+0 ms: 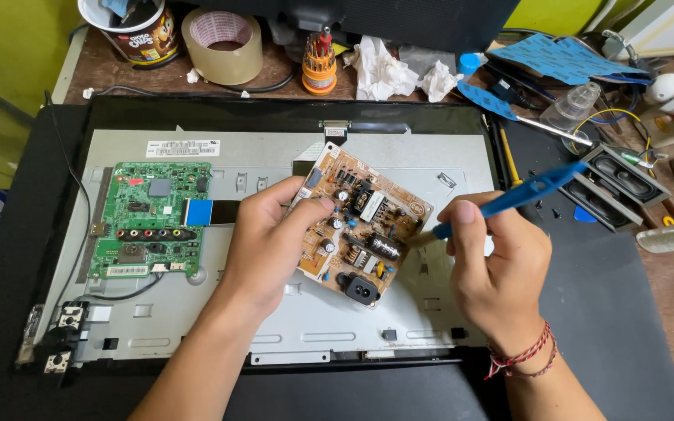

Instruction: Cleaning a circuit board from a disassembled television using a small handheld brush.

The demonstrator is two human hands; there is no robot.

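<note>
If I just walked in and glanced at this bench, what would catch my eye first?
Probably the tan circuit board at the centre, tilted up by the left hand while the right hand works a blue-handled brush against its edge. Beneath lies an opened flat screen's grey metal back panel, with a green circuit board mounted at its left.

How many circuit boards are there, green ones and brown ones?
Green circuit board: 1
Brown circuit board, held by the left hand: 1
Total: 2
</note>
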